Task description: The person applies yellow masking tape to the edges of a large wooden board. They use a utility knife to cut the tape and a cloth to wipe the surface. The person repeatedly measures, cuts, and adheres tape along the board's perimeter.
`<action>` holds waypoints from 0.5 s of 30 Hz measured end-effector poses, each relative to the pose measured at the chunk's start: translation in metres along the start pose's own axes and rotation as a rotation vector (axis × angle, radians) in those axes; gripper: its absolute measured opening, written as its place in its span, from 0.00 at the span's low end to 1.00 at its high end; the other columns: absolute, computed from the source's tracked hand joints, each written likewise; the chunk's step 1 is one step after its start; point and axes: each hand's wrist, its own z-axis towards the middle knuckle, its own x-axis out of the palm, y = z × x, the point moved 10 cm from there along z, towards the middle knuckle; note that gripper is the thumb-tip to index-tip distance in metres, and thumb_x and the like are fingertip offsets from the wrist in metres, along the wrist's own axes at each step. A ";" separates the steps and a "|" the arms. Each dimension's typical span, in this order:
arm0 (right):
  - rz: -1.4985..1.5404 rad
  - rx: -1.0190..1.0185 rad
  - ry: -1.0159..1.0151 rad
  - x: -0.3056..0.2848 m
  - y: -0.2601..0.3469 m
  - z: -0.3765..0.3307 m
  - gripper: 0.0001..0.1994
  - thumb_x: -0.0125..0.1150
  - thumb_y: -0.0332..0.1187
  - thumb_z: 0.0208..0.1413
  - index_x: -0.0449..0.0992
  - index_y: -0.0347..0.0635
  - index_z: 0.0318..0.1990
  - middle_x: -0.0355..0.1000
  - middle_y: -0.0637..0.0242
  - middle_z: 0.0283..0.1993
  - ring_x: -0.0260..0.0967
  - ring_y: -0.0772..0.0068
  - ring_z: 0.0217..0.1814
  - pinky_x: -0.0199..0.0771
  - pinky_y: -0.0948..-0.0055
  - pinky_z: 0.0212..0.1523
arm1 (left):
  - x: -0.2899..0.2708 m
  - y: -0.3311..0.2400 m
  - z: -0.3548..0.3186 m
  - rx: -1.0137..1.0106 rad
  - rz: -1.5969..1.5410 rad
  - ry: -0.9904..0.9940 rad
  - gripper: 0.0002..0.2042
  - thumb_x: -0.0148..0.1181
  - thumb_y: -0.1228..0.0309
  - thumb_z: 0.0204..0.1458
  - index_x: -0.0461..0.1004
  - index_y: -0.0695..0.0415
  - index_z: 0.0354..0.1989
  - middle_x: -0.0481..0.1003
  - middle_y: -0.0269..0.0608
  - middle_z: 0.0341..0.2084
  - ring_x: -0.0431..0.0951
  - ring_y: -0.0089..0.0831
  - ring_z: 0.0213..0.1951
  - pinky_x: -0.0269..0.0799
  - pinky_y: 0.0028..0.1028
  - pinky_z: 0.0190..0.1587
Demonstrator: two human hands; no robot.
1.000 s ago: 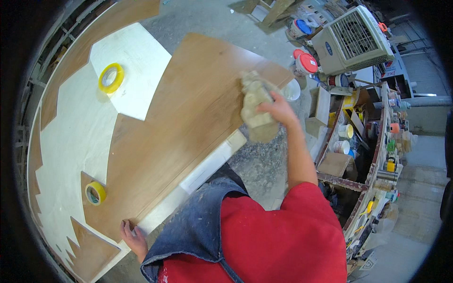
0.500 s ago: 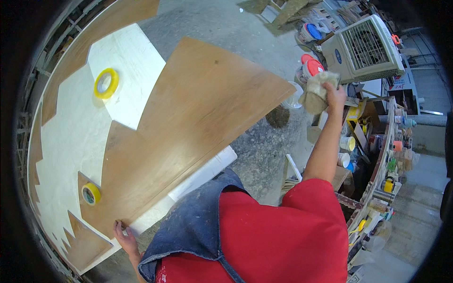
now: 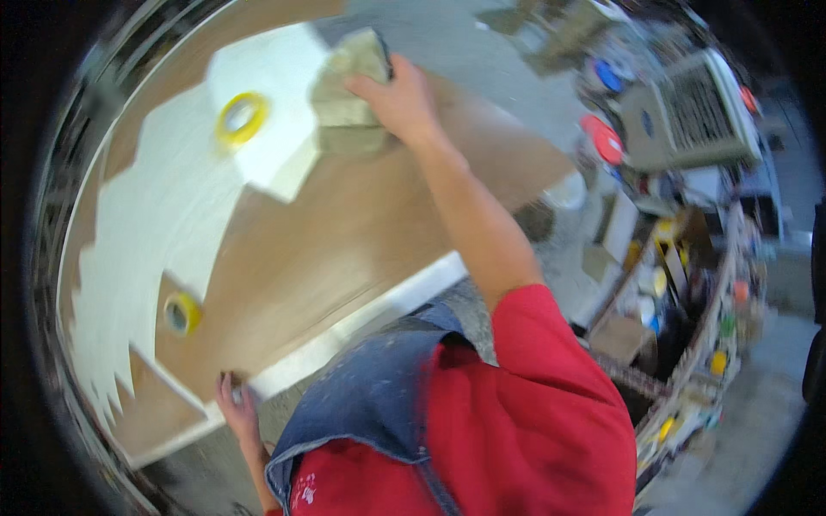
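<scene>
1. Over the far part of the brown board [image 3: 344, 232], the cloth [image 3: 351, 99] is held aloft or against the surface; motion blur hides which.
2. It is pale beige, bunched into a thick pad, its top narrower and its lower part broad with a fairly straight bottom edge. A dark patch shows along its upper right side.
3. The right hand [image 3: 403, 99] grips the cloth from its right side, thumb laid across the front, the other fingers mostly hidden behind.
4. The left hand [image 3: 238, 408] is at the near edge of the board, fingers bent and slightly apart; whether they grip that edge, I cannot tell.
5. The board has a smooth brown face with a soft shine, and a white strip [image 3: 370, 318] runs along its near side. To its left spreads a white panel [image 3: 172, 189] with a jagged outline.
6. One yellow tape roll [image 3: 224, 129] lies on the white panel, left of the cloth; a second tape roll [image 3: 192, 310] lies nearer, on brown.
7. The cloth covers part of the white panel's right side, and the right forearm [image 3: 469, 202] crosses above the board, hiding some of it.
8. Beyond the board's right corner are a whitish tub [image 3: 565, 191], a red lid [image 3: 601, 138] and a grey cooler [image 3: 688, 112].
</scene>
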 end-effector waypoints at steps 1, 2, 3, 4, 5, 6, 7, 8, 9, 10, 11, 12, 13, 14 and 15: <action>-0.014 0.086 0.010 0.026 -0.022 -0.007 0.35 0.75 0.46 0.46 0.73 0.32 0.58 0.75 0.47 0.57 0.72 0.52 0.61 0.70 0.57 0.61 | -0.002 -0.001 0.004 -0.063 -0.018 0.015 0.23 0.63 0.74 0.55 0.71 0.59 0.61 0.66 0.55 0.63 0.67 0.52 0.62 0.61 0.42 0.66; -0.026 0.165 0.052 0.053 -0.049 -0.012 0.37 0.75 0.48 0.47 0.72 0.33 0.60 0.73 0.47 0.60 0.70 0.51 0.64 0.69 0.57 0.63 | -0.006 0.010 -0.001 -0.081 0.015 -0.066 0.22 0.63 0.73 0.55 0.71 0.59 0.60 0.68 0.55 0.61 0.68 0.52 0.62 0.62 0.42 0.65; -0.050 0.148 0.185 0.077 -0.070 -0.012 0.38 0.74 0.51 0.49 0.70 0.34 0.62 0.71 0.47 0.63 0.67 0.50 0.67 0.67 0.57 0.65 | -0.010 0.016 -0.001 -0.143 0.057 -0.136 0.22 0.63 0.73 0.55 0.72 0.59 0.59 0.70 0.55 0.59 0.68 0.52 0.61 0.62 0.42 0.65; -0.239 0.107 0.085 0.084 -0.078 -0.023 0.39 0.73 0.52 0.49 0.70 0.35 0.63 0.69 0.48 0.64 0.65 0.50 0.68 0.65 0.56 0.67 | -0.019 0.026 -0.001 -0.189 -0.029 -0.147 0.21 0.64 0.73 0.55 0.73 0.60 0.58 0.71 0.55 0.58 0.69 0.52 0.61 0.62 0.42 0.65; -0.372 0.061 0.038 0.087 -0.082 -0.025 0.37 0.73 0.51 0.51 0.70 0.36 0.63 0.69 0.48 0.64 0.66 0.52 0.67 0.65 0.56 0.66 | -0.020 0.052 -0.014 -0.289 -0.034 -0.196 0.20 0.63 0.74 0.54 0.74 0.60 0.57 0.72 0.54 0.56 0.70 0.50 0.59 0.66 0.41 0.63; -0.494 0.055 0.059 0.089 -0.077 -0.019 0.34 0.71 0.49 0.53 0.71 0.36 0.61 0.71 0.49 0.62 0.68 0.53 0.64 0.66 0.56 0.65 | -0.025 0.066 -0.017 -0.417 -0.203 -0.263 0.20 0.62 0.75 0.54 0.74 0.60 0.57 0.73 0.53 0.53 0.73 0.46 0.55 0.70 0.38 0.57; -0.357 -0.048 0.119 0.094 -0.057 -0.027 0.31 0.69 0.48 0.54 0.73 0.36 0.59 0.73 0.50 0.60 0.70 0.53 0.62 0.67 0.56 0.63 | -0.030 0.086 -0.030 -0.495 -0.183 -0.298 0.21 0.61 0.75 0.54 0.74 0.60 0.58 0.74 0.51 0.51 0.76 0.41 0.49 0.73 0.35 0.51; -0.302 -0.117 0.179 0.093 -0.055 -0.024 0.30 0.69 0.49 0.55 0.74 0.36 0.57 0.74 0.49 0.57 0.71 0.52 0.60 0.68 0.57 0.62 | -0.031 0.102 -0.042 -0.560 -0.222 -0.329 0.21 0.61 0.75 0.54 0.74 0.60 0.58 0.75 0.50 0.50 0.77 0.38 0.43 0.74 0.33 0.47; -0.390 -0.135 0.136 0.090 -0.055 -0.023 0.31 0.68 0.49 0.55 0.73 0.35 0.59 0.74 0.48 0.57 0.71 0.50 0.60 0.67 0.56 0.62 | -0.023 0.126 -0.055 -0.613 -0.278 -0.367 0.21 0.62 0.74 0.53 0.73 0.60 0.58 0.76 0.49 0.47 0.78 0.37 0.40 0.75 0.33 0.46; -0.454 -0.213 0.154 0.098 -0.040 -0.029 0.38 0.68 0.54 0.53 0.70 0.33 0.62 0.73 0.46 0.58 0.70 0.49 0.61 0.67 0.57 0.62 | -0.018 0.147 -0.069 -0.656 -0.341 -0.409 0.22 0.62 0.74 0.53 0.73 0.60 0.59 0.77 0.48 0.45 0.78 0.36 0.38 0.75 0.32 0.44; -0.497 -0.167 0.163 0.100 -0.035 -0.036 0.39 0.68 0.54 0.54 0.68 0.33 0.64 0.72 0.45 0.60 0.68 0.48 0.63 0.65 0.57 0.64 | -0.016 0.156 -0.080 -0.715 -0.375 -0.414 0.22 0.62 0.74 0.53 0.73 0.60 0.59 0.78 0.47 0.43 0.78 0.36 0.38 0.75 0.32 0.44; -0.538 -0.203 0.144 0.098 -0.039 -0.033 0.39 0.67 0.54 0.55 0.68 0.33 0.65 0.70 0.44 0.62 0.67 0.47 0.65 0.63 0.58 0.66 | -0.015 0.161 -0.084 -0.759 -0.417 -0.416 0.23 0.62 0.74 0.53 0.73 0.60 0.59 0.79 0.46 0.41 0.79 0.35 0.37 0.75 0.33 0.44; -0.519 -0.223 0.176 0.097 -0.034 -0.018 0.39 0.68 0.53 0.55 0.66 0.32 0.66 0.69 0.45 0.64 0.66 0.47 0.66 0.62 0.58 0.67 | 0.000 0.148 -0.076 -0.811 -0.468 -0.427 0.23 0.62 0.74 0.53 0.72 0.60 0.60 0.79 0.45 0.39 0.79 0.35 0.36 0.75 0.33 0.44; -0.509 -0.233 0.229 0.094 -0.037 -0.022 0.38 0.68 0.50 0.56 0.66 0.32 0.66 0.68 0.42 0.64 0.65 0.46 0.67 0.61 0.57 0.67 | -0.004 0.148 -0.078 -0.835 -0.479 -0.452 0.23 0.61 0.74 0.53 0.72 0.61 0.60 0.80 0.45 0.39 0.79 0.35 0.37 0.75 0.33 0.44; -0.427 -0.159 0.242 0.086 -0.043 -0.028 0.37 0.69 0.49 0.56 0.66 0.32 0.66 0.68 0.44 0.64 0.65 0.48 0.66 0.61 0.58 0.67 | -0.008 0.148 -0.078 -0.853 -0.495 -0.473 0.23 0.61 0.74 0.53 0.72 0.61 0.60 0.80 0.45 0.38 0.79 0.34 0.37 0.75 0.33 0.44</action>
